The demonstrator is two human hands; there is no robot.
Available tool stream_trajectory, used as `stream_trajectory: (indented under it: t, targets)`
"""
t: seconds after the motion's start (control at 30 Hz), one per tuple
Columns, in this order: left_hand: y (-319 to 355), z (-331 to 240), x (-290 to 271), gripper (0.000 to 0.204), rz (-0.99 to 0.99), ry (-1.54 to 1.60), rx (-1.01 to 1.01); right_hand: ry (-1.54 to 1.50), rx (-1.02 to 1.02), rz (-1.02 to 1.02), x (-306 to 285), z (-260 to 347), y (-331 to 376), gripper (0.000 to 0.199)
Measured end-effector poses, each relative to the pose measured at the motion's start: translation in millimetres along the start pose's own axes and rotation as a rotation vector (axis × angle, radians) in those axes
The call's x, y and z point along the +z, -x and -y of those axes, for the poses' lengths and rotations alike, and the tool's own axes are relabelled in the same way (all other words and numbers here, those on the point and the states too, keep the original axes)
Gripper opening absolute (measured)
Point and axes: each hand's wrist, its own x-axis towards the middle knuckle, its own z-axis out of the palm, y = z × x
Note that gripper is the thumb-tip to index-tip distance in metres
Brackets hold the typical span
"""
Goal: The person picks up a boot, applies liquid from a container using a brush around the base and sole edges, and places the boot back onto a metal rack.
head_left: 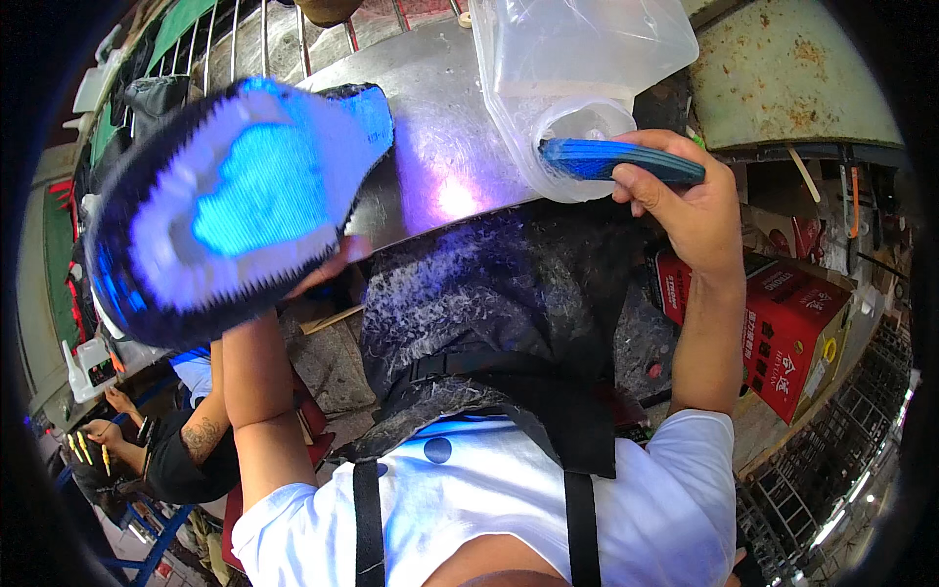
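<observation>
My left hand (pixel 337 266) grips a dark shoe upper (pixel 342 186) from below, raised at the left with its underside showing. Pleated, toothed edges fold in around its blue-lit ribbed sole area; most of my fingers are hidden behind it. A blue-handled brush (pixel 626 159) is pinched between the thumb and fingers of my right hand (pixel 699 201). Its far end reaches into the round mouth of a translucent white plastic jug (pixel 587 49), so the bristles are mostly hidden. I cannot tell what is inside the jug.
Beneath the jug lies a shiny metal worktop (pixel 430 108), with metal rack bars (pixel 235 44) behind it. A red cardboard box (pixel 797 328) stands at the right below a rusty pale green panel (pixel 792 73). At lower left, another person's hands (pixel 106 432) are at work.
</observation>
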Motion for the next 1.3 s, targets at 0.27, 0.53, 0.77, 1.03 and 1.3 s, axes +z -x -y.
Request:
stream_trajectory:
  t: [0.27, 0.53, 0.77, 1.03, 1.3]
  targets:
    - [29.8, -54.2, 29.5, 0.066, -0.465, 0.852, -0.260, -0.646, 0.376, -0.189, 3.0, 3.0, 12.9, 0.013]
    - [79.5, 7.9, 62.0, 0.051, -0.455, -0.396, 0.593, -0.959, 0.350, -0.097, 79.3, -41.1, 65.9, 0.027]
    - [86.7, 6.6, 61.6, 0.064, -0.449, -0.360, 0.512, -1.196, 0.300, 0.093, 164.0, -43.2, 57.3, 0.037]
    - [86.5, 21.8, 51.0, 0.061, -0.411, -0.344, 0.601, -0.336, -0.391, 0.542, 127.5, -10.0, 70.4, 0.034]
    - [80.6, 13.3, 40.7, 0.073, -0.322, -0.372, 0.605, -0.459, -0.070, 0.281, 129.4, -24.2, 37.2, 0.037]
